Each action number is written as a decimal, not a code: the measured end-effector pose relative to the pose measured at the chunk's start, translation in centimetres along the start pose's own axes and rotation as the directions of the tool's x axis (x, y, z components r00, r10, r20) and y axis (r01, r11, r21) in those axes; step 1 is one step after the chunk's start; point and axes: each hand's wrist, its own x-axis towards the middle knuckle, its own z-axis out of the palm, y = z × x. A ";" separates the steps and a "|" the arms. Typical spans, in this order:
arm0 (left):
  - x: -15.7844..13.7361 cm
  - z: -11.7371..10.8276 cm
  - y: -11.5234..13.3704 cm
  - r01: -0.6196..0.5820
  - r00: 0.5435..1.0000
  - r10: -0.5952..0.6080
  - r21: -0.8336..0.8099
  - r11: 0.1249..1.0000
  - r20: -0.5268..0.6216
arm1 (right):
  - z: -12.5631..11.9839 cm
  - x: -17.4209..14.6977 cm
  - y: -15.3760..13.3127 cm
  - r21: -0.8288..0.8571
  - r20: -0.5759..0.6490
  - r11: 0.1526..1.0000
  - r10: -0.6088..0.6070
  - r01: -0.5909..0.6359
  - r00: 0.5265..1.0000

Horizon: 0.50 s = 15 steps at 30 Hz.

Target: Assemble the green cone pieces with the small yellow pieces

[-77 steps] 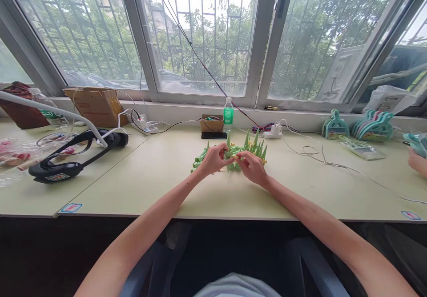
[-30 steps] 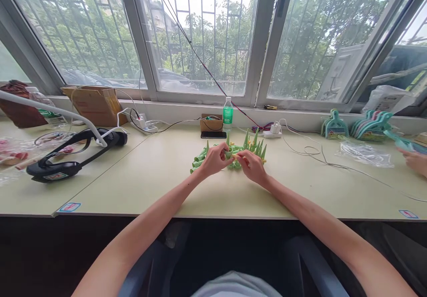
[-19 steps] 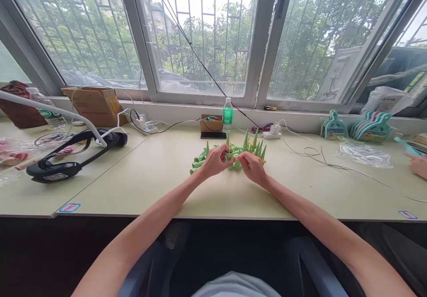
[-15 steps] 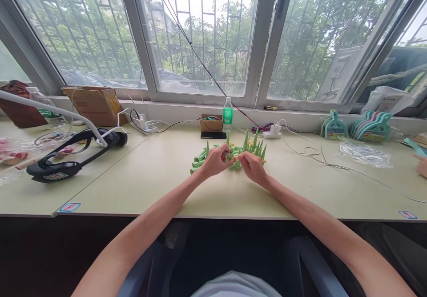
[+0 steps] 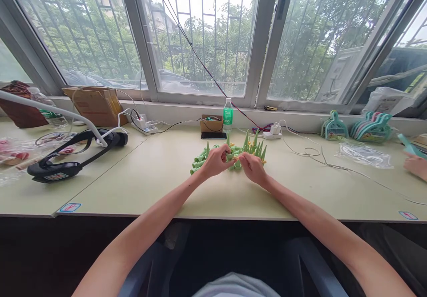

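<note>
My left hand (image 5: 216, 160) is closed, thumb and fingers pinching a light-green hollow plastic piece (image 5: 230, 155) with a round open end. Close beside it, my right hand (image 5: 252, 166) has its fingers curled into a pinch at the same piece; what lies in its fingertips is too small to make out. Around both hands lie several green parts. Tube-shaped ones (image 5: 196, 167) rest on their sides to the left, and pointed green cones (image 5: 247, 142) stand upright behind the right hand, with small yellow bits among them.
Behind the parts are a phone (image 5: 213, 135), a small cardboard box (image 5: 211, 122) and a green-labelled bottle (image 5: 227, 115). A black headset (image 5: 76, 154) lies left. White cables (image 5: 333, 166) and teal dustpan-like items (image 5: 372, 127) are right. Another person's hand (image 5: 416, 164) holds something teal.
My hands stay almost in place at the green piece. At the far right, the other person's hand and the teal thing have come further into view.
</note>
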 end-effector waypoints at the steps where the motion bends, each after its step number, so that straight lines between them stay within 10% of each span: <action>1: 0.0 0.0 0.0 0.000 1.000 0.000 -0.001 1.000 -0.004 | 0.0 0.0 0.0 0.005 -0.002 1.000 0.016 -0.016 1.000; 15: 0.0 0.1 -0.3 -0.077 0.997 0.078 0.047 0.996 -0.005 | 0.1 -0.1 0.0 -0.022 0.030 0.999 0.031 -0.030 0.999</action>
